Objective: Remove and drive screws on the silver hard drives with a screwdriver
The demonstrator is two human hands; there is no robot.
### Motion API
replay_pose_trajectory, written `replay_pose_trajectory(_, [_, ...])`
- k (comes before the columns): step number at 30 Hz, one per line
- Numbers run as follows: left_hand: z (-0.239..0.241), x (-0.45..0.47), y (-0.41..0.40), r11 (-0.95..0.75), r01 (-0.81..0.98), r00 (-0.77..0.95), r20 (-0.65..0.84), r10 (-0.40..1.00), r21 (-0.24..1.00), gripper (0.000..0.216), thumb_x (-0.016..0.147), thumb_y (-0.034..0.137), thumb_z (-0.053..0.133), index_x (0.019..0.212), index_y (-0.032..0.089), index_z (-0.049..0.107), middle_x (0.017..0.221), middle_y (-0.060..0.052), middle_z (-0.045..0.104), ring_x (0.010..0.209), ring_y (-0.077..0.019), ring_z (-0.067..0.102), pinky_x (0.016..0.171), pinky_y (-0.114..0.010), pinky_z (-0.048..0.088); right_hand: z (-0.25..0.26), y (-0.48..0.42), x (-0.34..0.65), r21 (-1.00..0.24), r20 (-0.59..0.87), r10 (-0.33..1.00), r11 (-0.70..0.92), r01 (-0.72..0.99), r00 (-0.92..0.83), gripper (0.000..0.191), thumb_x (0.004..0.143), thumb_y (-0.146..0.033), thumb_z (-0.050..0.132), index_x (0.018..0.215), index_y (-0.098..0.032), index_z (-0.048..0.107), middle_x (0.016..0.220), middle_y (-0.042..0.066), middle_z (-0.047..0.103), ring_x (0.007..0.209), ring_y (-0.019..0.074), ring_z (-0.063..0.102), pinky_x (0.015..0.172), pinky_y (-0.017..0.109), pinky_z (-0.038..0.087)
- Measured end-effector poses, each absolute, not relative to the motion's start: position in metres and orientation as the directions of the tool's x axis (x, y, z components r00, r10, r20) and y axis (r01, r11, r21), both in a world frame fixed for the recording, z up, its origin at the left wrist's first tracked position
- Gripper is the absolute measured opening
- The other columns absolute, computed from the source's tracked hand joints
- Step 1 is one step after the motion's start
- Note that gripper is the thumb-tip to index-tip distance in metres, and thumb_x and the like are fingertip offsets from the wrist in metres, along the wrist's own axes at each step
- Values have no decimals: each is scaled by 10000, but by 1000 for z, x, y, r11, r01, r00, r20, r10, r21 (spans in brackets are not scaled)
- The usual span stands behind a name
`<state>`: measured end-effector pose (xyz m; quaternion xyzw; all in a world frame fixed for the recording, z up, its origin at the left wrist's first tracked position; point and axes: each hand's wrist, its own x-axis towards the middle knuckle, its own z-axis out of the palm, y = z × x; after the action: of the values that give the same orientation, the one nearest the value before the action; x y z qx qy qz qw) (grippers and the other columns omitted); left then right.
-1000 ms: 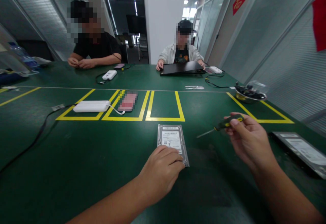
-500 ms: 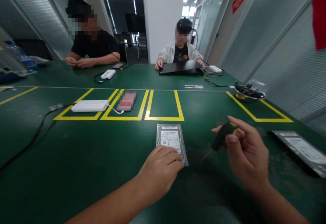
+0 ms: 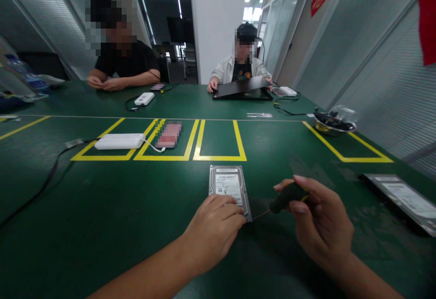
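A silver hard drive (image 3: 229, 183) with a white label lies on the green table. My left hand (image 3: 216, 224) grips its near end, the fingers covering the lower part of the label. In my right hand (image 3: 322, 222) is a screwdriver (image 3: 288, 198) with a dark handle and yellow marks, held between thumb and fingers. Its thin shaft points left and down, and the tip is at the drive's near right corner. Whether the tip touches a screw is too small to tell.
A second hard drive (image 3: 402, 197) lies at the right. A metal bowl (image 3: 332, 130) holds dark items. A white power bank (image 3: 121, 141) and a phone (image 3: 169, 134) sit within yellow tape outlines. Across the table are two people, one holding a dark flat panel (image 3: 241, 89).
My right hand has moved down and left with the screwdriver, bringing its tip to the drive's near right corner. My left hand and the drive have stayed in place.
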<state>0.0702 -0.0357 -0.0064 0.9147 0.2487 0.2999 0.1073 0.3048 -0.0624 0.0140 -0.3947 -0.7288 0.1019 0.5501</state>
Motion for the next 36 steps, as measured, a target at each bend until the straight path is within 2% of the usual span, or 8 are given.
replay_pose_trajectory(2, [-7,70,-35,-853,391,695,496,520,346,185,930,98,518,1036,182,644,1041,-28,708,1023,-225,588,889,-402,453,14,-63,305,-562,729,677,674,479,-97,484,956,-112,534,1417,-223,438,1119,71,631,953,149,640,750,254,562])
replay_pose_trajectory(12, [-8,69,-35,-850,398,704,479,525,347,189,926,93,517,1026,184,650,1029,-28,706,1019,-220,587,898,-401,449,13,-65,303,-570,737,670,686,453,-87,513,942,-84,545,1421,-231,434,1129,67,633,901,128,653,691,214,564])
replay_pose_trajectory(16, [-8,69,-35,-851,398,704,481,523,342,194,926,95,518,1031,183,654,1026,-34,707,1020,-221,592,901,-398,451,13,-63,303,-560,742,663,695,451,-98,521,936,-73,543,1422,-227,435,1120,70,635,936,139,646,731,235,563])
replay_pose_trajectory(21, [-9,69,-34,-849,402,697,486,527,343,196,934,105,506,1026,183,660,1019,-44,709,1018,-226,594,893,-399,454,13,-63,302,-579,737,669,699,420,-96,537,924,-62,547,1423,-228,436,1127,75,631,929,146,650,707,238,569])
replay_pose_trajectory(32, [-6,70,-34,-841,401,704,466,537,363,208,943,111,491,1028,186,665,1014,-45,707,1021,-231,589,896,-404,452,20,-66,302,-438,779,592,750,495,-208,581,922,-60,539,1459,-240,410,1142,66,630,976,141,649,802,250,579])
replay_pose_trajectory(36, [-6,70,-34,-844,399,711,460,531,358,203,937,104,502,1031,183,663,1023,-42,706,1016,-230,588,887,-402,448,21,-66,302,-429,782,590,744,512,-201,564,927,-78,545,1452,-241,419,1108,63,642,954,135,654,781,236,575])
